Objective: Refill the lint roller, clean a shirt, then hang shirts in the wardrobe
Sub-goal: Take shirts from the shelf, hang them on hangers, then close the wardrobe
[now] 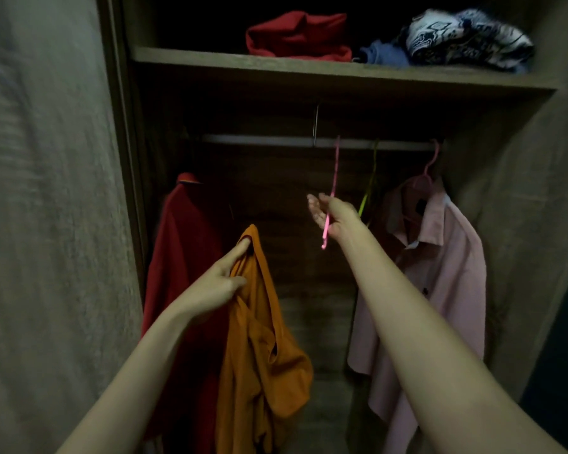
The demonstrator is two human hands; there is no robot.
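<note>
I face an open wardrobe with a metal rail (pixel 259 139) under a shelf. My left hand (pixel 222 280) grips an orange shirt (pixel 263 342) near its collar and holds it up in front of the wardrobe. My right hand (pixel 333 213) reaches toward the rail and closes on an empty pink hanger (pixel 334 178) that hooks over the rail. A red shirt (pixel 184 257) hangs at the left. A pale pink shirt (pixel 436 273) hangs at the right on another pink hanger (pixel 428 172).
A yellow-green hanger (pixel 369 188) hangs between the pink hanger and the pale pink shirt. The shelf (pixel 309 68) above holds folded red cloth (pixel 299 36), blue cloth (pixel 386 54) and a black-and-white patterned garment (pixel 466 37). A wardrobe door (pixel 43 224) stands at the left.
</note>
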